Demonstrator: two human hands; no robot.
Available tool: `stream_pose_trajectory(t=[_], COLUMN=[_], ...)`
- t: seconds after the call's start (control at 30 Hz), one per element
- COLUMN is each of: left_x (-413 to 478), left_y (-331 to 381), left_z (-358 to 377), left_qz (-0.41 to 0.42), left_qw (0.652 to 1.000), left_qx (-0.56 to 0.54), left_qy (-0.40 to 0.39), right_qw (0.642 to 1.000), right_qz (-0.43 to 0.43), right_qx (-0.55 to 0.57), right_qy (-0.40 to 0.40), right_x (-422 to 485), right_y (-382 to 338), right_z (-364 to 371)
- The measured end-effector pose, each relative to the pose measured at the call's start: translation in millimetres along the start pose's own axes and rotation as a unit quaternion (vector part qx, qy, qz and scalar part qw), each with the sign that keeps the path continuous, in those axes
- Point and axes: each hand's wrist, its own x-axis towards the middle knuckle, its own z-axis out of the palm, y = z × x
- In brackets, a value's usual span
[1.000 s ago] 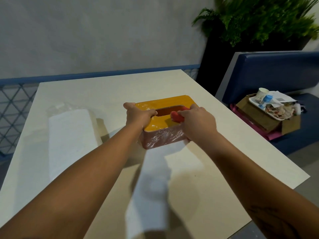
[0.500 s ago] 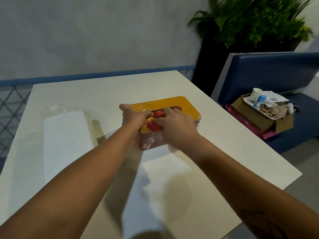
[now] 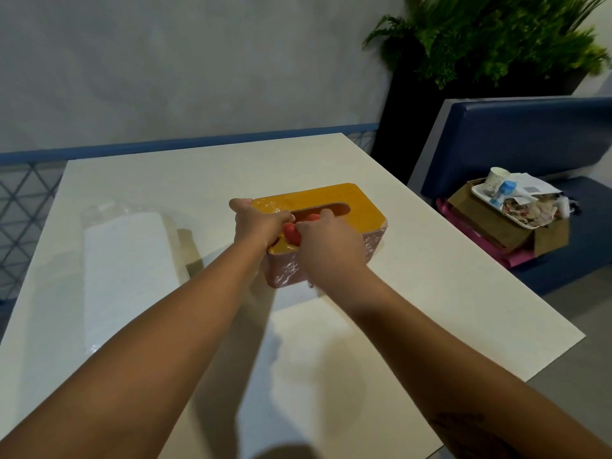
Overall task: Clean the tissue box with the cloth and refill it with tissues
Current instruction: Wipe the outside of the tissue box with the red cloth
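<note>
No text, brand or number can be read. The tissue box (image 3: 347, 200), cloth (image 3: 291, 231) and tissue pack (image 3: 122, 260) show no legible marking. A paper (image 3: 534, 185) on the tray (image 3: 480, 194) bears a dark printed patch, too small to make out. The cup (image 3: 496, 177) beside it has faint specks, not readable letters. A dark tattoo (image 3: 460, 421) on the right forearm is blurred and unreadable.

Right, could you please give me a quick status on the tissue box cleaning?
Left hand grips tissue box, near corner. Right hand holds red cloth on the lid. Tissue pack lies apart, left, not in the way.
</note>
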Motion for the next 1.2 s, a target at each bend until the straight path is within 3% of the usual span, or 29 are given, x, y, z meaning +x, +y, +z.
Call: stream_pose_trajectory(t=[0.17, 0.43, 0.7, 0.9, 1.2], left_x=[0.3, 0.2, 2.6, -1.6, -8.3], left_y=[0.6, 0.5, -1.2, 1.4, 9.5], left_z=[0.1, 1.1, 1.3, 1.8, 1.0], left_qz=[0.009, -0.001, -0.008, 0.007, -0.005], left_qw=[1.000, 1.000, 0.999, 1.000, 0.998], left_qx=[0.011, 0.003, -0.040, -0.025, 0.066], left_qy=[-0.002, -0.005, 0.013, 0.018, 0.012], right_qw=[0.995, 0.999, 0.985, 0.973, 0.987], right_qz=[-0.101, -0.026, -0.169, -0.230, -0.130], right_qx=[0.012, 0.031, 0.031, 0.001, 0.056], right_qy=[0.003, -0.010, -0.006, 0.009, -0.073], right_x=[-0.7, 5.7, 3.2, 10.1, 26.5], right_y=[23.7, 76.0, 15.8, 33.9, 122.0], right_z=[-2.0, -2.4, -3.3, -5.2, -11.8])
